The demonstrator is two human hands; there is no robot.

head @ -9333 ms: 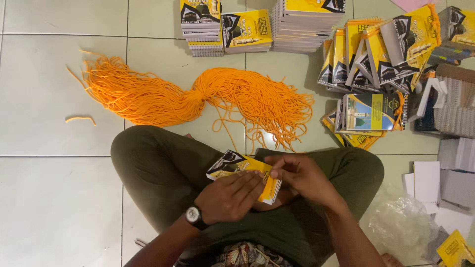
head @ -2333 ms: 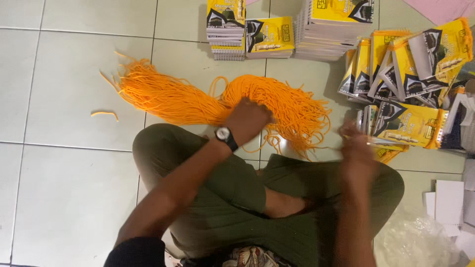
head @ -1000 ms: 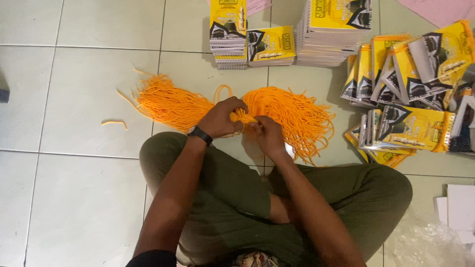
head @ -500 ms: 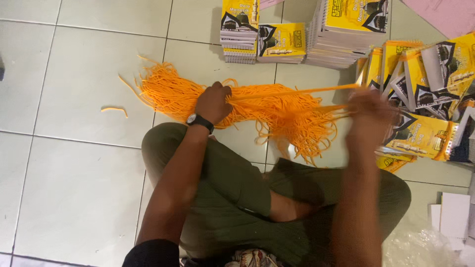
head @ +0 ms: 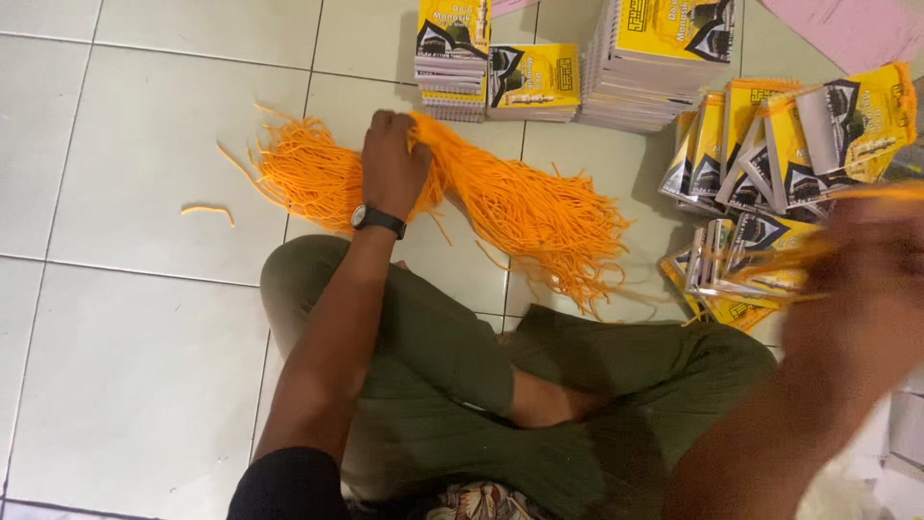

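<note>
**Ana:** Cords everywhere, a thick bundle of orange cords (head: 500,193) fanned across the pale tiled floor (head: 135,366), right in front of the seated person's crossed legs in olive trousers (head: 433,385).

**Ben:** And the left hand (head: 393,159) is planted on that bundle, near its middle, fingers curled down into the strands. That is a pressing grip, closed on the cords, with a dark wristwatch (head: 377,220) just behind it.

**Ana:** Over on the other side, the right hand (head: 861,274) is up and off to the right, blurred. I see an orange streak across it, an orange strand (head: 799,255) by the look of it, but whether the fingers are pinched around it or loose, I cannot tell.

**Ben:** Agreed, too smeared. Beneath that hand, a pile of yellow booklets (head: 741,260) lies fanned out on the floor, some with orange cord on them.

**Ana:** More behind: three neat stacks of yellow booklets (head: 664,58) along the top edge, just beyond the far end of the bundle, and another leaning cluster (head: 789,135) at the right.

**Ben:** One stray orange piece (head: 207,210) sits alone on the tiles, well apart to the left of the bundle. Pink sheet (head: 847,29) in the top right corner.
</note>
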